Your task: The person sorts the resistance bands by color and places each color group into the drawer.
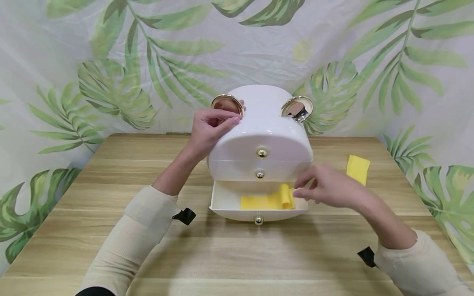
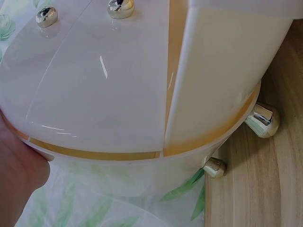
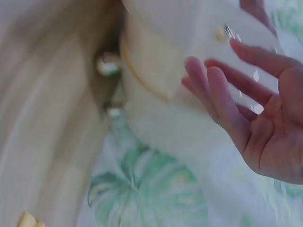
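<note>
A white drawer box (image 1: 264, 123) with two gold-rimmed ears stands on the table, its bottom drawer (image 1: 226, 195) pulled out. In the drawer lies a flat yellow strip (image 1: 259, 202), with a curled yellow roll (image 1: 286, 196) at its right end. My left hand (image 1: 212, 127) grips the box at its left ear (image 1: 227, 102), thumb on the white top and a fingertip showing behind the ear. At the drawer's right end is my right hand (image 1: 329, 187), fingertips close beside the roll. The right wrist view shows this hand (image 3: 265, 109) with loosely bent, spread fingers and nothing between them.
Another yellow piece (image 1: 357, 169) lies on the wooden table (image 1: 177, 255), right of the box and behind my right hand. Gold knobs (image 1: 262, 153) mark the drawer fronts. Small gold feet (image 2: 263, 120) support the box. A leaf-printed cloth (image 1: 255, 53) hangs behind the table.
</note>
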{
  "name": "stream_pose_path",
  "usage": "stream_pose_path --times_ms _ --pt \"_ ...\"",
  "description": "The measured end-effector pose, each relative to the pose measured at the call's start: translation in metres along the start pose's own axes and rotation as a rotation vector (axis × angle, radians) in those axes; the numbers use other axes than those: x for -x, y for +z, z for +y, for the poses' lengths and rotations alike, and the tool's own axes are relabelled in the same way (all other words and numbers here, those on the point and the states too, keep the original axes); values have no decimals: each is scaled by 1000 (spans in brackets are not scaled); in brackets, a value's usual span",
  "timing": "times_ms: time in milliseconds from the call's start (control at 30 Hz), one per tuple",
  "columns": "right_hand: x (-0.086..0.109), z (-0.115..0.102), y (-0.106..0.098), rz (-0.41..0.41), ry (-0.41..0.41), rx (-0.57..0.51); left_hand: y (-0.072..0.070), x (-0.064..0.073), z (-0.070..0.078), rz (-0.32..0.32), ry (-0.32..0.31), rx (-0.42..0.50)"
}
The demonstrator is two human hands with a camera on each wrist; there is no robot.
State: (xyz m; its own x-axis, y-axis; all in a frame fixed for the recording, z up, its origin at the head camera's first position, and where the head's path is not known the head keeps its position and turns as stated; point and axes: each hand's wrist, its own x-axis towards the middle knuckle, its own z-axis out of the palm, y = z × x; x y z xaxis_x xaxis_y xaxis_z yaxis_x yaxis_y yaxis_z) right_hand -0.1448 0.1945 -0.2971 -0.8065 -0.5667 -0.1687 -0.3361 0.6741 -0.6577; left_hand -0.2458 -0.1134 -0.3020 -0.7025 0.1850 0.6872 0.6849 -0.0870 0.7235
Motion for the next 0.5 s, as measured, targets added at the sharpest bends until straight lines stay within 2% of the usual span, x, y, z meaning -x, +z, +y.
stream_pose_path --times_ms 133,200,367,500 --pt "8 22 -26 -21 29 -31 0 1 0 6 3 13" --pt "10 39 -37 3 53 -58 0 1 0 6 0 20" --pt "13 84 -56 126 143 -101 0 1 -1 2 -2 32" --pt "11 117 -63 226 210 -84 0 2 -2 3 2 34"
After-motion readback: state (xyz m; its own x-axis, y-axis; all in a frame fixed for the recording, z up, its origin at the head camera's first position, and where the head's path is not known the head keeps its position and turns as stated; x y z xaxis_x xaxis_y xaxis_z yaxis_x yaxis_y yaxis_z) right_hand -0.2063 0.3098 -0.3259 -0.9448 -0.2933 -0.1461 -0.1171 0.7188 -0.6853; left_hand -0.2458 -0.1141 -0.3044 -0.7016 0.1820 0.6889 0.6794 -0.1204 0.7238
